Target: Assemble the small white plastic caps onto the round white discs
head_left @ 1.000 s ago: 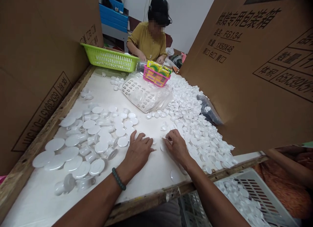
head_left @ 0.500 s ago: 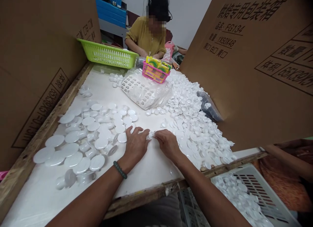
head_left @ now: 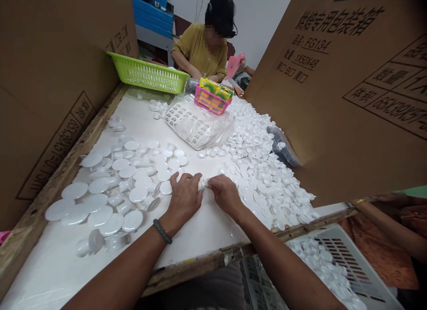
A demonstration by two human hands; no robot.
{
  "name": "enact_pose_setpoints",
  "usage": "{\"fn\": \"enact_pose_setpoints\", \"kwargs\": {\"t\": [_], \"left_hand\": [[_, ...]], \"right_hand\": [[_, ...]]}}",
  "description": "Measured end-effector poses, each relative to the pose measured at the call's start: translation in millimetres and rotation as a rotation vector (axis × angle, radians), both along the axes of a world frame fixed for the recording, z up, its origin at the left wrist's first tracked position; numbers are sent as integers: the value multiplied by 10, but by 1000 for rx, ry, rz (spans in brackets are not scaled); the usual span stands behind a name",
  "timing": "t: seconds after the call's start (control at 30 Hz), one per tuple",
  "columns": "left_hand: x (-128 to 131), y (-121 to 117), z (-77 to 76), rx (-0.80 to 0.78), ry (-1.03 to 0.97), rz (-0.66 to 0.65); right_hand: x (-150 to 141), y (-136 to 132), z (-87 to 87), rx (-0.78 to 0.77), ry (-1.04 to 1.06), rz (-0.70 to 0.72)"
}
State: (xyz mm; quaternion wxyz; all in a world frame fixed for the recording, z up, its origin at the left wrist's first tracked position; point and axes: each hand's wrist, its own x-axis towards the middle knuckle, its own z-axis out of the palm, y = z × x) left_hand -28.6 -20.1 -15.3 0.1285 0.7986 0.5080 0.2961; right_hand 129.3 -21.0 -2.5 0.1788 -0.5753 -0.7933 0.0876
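My left hand (head_left: 185, 195) and my right hand (head_left: 225, 193) meet over the white tabletop (head_left: 203, 230). Between their fingertips is a small white plastic piece (head_left: 202, 183), mostly hidden by the fingers. Both hands are closed on it, the left with its thumb and fingers, the right in a pinch. Left of them lie many white round-topped plastic pieces (head_left: 138, 195), some tipped on their sides. To the right spreads a dense heap of small white plastic parts (head_left: 263, 167). A dark beaded bracelet circles my left wrist.
A printed clear plastic bag (head_left: 190, 123) lies mid-table, a pink basket (head_left: 213, 100) with yellow packets behind it. A green basket (head_left: 150, 74) stands back left. Cardboard boxes (head_left: 333, 123) wall both sides. A grey crate (head_left: 356, 261) of white parts stands below right. A co-worker (head_left: 200, 47) sits opposite.
Both hands have shifted slightly left, keeping the small white piece between them. At the back, a pink item near another person's hand has moved up. The view has shifted a little.
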Motion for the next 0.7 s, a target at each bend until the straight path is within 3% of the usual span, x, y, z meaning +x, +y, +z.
{"fn": "enact_pose_setpoints", "kwargs": {"t": [0.1, 0.2, 0.3, 0.4, 0.53, 0.63, 0.7], "left_hand": [[-29, -63, 54, 100, -32, 39], [-8, -150, 70, 129, -111, -79], [36, -232, 66, -18, -141, -201], [62, -276, 76, -178, -113, -246], [66, -276, 93, -263, -120, -235], [55, -258, 90, -292, -69, -166], [43, -243, 81, -312, -63, -154]], "right_hand": [[30, -98, -15, -51, 351, -206], [51, -227, -11, -210, 687, -315], [31, -344, -9, -408, 975, -296], [-8, -427, -36, -543, 1123, -305], [-23, -504, -51, -514, 960, -319], [-19, -560, -1, -266, 679, -304], [-19, -583, 33, -127, 543, -194]]}}
